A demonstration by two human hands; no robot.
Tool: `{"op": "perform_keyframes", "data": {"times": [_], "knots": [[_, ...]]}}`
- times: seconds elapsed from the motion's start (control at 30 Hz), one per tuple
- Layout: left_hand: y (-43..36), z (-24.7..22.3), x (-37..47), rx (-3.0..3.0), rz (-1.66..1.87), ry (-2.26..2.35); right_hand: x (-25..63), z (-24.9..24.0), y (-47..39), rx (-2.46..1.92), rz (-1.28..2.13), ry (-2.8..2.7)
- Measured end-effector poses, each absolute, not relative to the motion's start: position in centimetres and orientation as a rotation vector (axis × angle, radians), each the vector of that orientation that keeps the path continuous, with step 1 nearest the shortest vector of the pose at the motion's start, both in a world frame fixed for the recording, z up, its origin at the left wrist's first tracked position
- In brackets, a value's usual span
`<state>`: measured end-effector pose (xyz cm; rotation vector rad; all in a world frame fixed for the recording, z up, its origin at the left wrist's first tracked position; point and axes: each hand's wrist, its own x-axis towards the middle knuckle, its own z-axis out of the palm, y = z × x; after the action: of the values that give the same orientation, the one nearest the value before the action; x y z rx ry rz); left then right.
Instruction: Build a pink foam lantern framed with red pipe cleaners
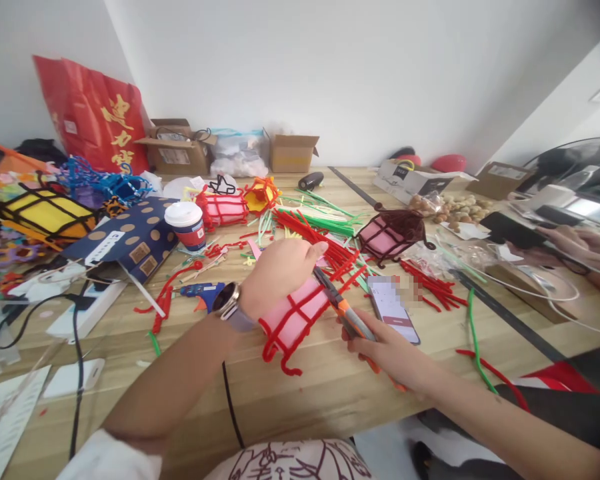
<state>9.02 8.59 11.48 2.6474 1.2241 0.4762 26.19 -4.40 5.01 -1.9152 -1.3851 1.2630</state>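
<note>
On the left wrist the person wears a round watch (227, 300) with a metallic, gold-toned rim and a broad, pale greyish-lavender strap (241, 323). The left grip (281, 270) and right grip (386, 345) are bare, as are both forearms. A plain white sleeve (111, 457) shows at the left elbow. The off-white shirt front (300, 460) carries a dark maroon print of looping, hand-drawn-looking outlines, cut off below.

Phone (396, 316), cup (185, 225) on wooden table (280, 408)
</note>
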Motion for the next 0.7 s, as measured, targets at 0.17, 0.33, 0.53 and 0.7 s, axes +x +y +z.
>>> {"op": "perform_keyframes", "data": {"times": [0.17, 0.33, 0.53, 0.7], "knots": [[9.2, 10.0, 11.1, 2.660, 0.321, 1.195, 27.1, 5.5, -4.1, -1.916, 1.009, -1.778], [8.1, 10.0, 11.0, 2.710, 0.277, 1.247, 28.2, 6.0, -3.5, -1.910, 0.878, -1.979], [7.6, 9.5, 10.6, 2.857, 0.336, 1.282, 28.8, 5.8, -1.7, -1.825, 0.865, -2.048], [7.8, 9.1, 10.3, 2.875, 0.284, 1.281, 29.0, 5.7, -0.3, -1.833, 0.830, -2.086]]}}
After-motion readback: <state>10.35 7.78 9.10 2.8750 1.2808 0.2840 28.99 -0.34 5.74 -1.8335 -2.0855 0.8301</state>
